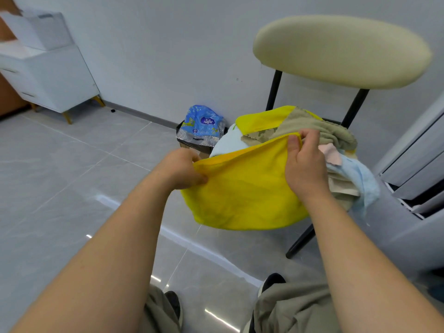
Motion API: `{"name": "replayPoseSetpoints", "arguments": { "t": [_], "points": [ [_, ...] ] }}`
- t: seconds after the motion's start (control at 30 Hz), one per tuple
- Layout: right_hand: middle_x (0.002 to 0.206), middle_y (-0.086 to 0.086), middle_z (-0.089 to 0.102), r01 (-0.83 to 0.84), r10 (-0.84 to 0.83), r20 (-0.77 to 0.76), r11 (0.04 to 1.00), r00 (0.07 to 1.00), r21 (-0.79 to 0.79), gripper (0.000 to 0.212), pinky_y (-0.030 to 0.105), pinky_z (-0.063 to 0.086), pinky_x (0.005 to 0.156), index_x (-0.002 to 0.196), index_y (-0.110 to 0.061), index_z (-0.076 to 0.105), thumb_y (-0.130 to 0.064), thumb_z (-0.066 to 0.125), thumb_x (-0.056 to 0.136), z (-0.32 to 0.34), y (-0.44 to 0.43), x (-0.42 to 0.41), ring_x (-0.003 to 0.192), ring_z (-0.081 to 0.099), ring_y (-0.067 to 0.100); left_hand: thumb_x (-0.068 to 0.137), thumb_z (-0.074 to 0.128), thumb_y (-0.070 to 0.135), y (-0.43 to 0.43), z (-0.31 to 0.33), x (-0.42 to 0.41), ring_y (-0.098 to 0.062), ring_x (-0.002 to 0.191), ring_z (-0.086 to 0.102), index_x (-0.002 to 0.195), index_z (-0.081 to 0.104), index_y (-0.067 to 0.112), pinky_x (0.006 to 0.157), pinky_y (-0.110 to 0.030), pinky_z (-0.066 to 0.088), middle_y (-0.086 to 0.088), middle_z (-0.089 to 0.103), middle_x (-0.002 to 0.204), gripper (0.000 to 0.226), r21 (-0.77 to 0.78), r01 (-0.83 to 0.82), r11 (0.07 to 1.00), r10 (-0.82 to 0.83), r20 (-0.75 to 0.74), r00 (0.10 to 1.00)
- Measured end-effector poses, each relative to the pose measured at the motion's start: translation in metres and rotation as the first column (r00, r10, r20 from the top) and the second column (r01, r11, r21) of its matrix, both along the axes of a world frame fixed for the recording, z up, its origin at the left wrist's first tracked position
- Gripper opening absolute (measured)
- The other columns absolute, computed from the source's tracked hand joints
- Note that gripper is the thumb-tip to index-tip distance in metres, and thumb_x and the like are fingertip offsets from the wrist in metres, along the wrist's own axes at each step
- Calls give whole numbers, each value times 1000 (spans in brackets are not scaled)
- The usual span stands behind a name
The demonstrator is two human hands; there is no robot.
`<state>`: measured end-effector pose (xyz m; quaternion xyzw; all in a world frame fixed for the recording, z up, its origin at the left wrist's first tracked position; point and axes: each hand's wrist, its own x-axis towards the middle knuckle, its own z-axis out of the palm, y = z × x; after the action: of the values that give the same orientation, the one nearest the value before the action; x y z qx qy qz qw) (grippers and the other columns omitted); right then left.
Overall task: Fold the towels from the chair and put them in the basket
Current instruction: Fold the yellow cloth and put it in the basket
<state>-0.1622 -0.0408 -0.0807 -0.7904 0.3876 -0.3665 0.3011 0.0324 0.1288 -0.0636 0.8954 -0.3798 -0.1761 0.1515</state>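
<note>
Here both grips are closed in a pinch: the left hand and right hand hold the top edge of a yellow towel, which hangs in front of the towel-heaped chair. This looks like the start of a fold; next, the corners must meet evenly.

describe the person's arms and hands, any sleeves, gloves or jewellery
Both arms are bare as far as the frame shows; no sleeve reaches into view. The left hand and right hand wear no gloves, and no watch, bracelet or ring shows on the sides facing the camera. The one thumbnail in view looks short and unpainted.
</note>
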Motion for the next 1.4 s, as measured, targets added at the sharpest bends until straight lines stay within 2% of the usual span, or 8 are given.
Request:
{"name": "replayPoseSetpoints", "arguments": {
  "t": [0.2, 0.33, 0.4, 0.53, 0.7, 0.97, 1.13, 1.4],
  "points": [
    [94, 5, 55, 51, -48, -51, 997, 998, 60, 27, 45, 44, 77, 117, -17, 42, -41, 34, 107, -3, -11, -4, 95, 57, 38, 83, 75, 10, 11, 3, 9, -24, 92, 60, 106, 68, 20, 73, -34, 51, -7, 64, 103, 26, -57, -75, 996, 65, -167, 984],
    [92, 5, 55, 68, -66, -28, 995, 997, 79, 26, 39, 39, 74, 116, -16, 43, -40, 36, 107, -3, -16, -5, 89, 54, 33, 84, 78, 10, 17, 4, 18, -26, 92, 66, 86, 69, 21, 81, -39, 59, -10, 69, 101, 14, -190, -214, 958, 131, -373, 918],
    [91, 0, 53, 69, -70, 0, 994, 998, 83, 26, 35, 35, 73, 117, -15, 45, -38, 37, 107, -3, -19, -7, 88, 50, 28, 85, 78, 16, 19, 6, 20, -24, 93, 64, 89, 71, 19, 76, -34, 58, -9, 68, 102, 10, -226, -280, 933, 156, -448, 881],
    [82, -12, 46, 80, -85, 47, 990, 995, 112, 26, 29, 28, 70, 118, -15, 48, -37, 39, 107, -3, -23, -10, 86, 46, 19, 82, 81, 32, 21, 8, 25, -27, 107, 58, 93, 68, 19, 90, -44, 54, -9, 63, 111, 21, -249, -444, 861, 252, -550, 796],
    [93, 1, 53, 91, -106, 92, 984, 990, 150, 24, 28, 26, 66, 114, -15, 49, -36, 41, 107, -3, -26, -10, 86, 48, 20, 90, 72, 29, 17, 11, 24, -26, 101, 61, 118, 58, 15, 82, -40, 53, -6, 61, 107, 35, -336, -584, 739, 203, -716, 668],
    [97, 5, 55, 82, -112, 143, 977, 983, 196, 24, 30, 32, 62, 112, -15, 51, -37, 44, 106, -4, -26, -8, 83, 48, 16, 95, 65, 30, 12, 12, 20, -16, 84, 59, 112, 58, 19, 79, -38, 52, 1, 62, 95, 21, -455, -656, 602, 180, -723, 667],
    [90, -7, 52, 58, -108, 225, 974, 968, 217, 26, 16, 38, 66, 114, -15, 54, -38, 45, 105, 0, -28, -9, 76, 46, 6, 94, 68, 28, 10, 17, 16, -15, 89, 65, 97, 64, 20, 72, -30, 54, 2, 68, 96, 10, -534, -681, 501, 99, -746, 659],
    [95, -6, 55, 80, -127, 249, 978, 960, 192, 28, 24, 38, 69, 115, -12, 55, -37, 44, 105, 1, -27, -11, 80, 48, 3, 97, 62, 34, 3, 13, 12, -13, 90, 59, 86, 65, 26, 82, -33, 50, 6, 66, 93, 14, -603, -624, 498, 130, -659, 741]
  ]
}}
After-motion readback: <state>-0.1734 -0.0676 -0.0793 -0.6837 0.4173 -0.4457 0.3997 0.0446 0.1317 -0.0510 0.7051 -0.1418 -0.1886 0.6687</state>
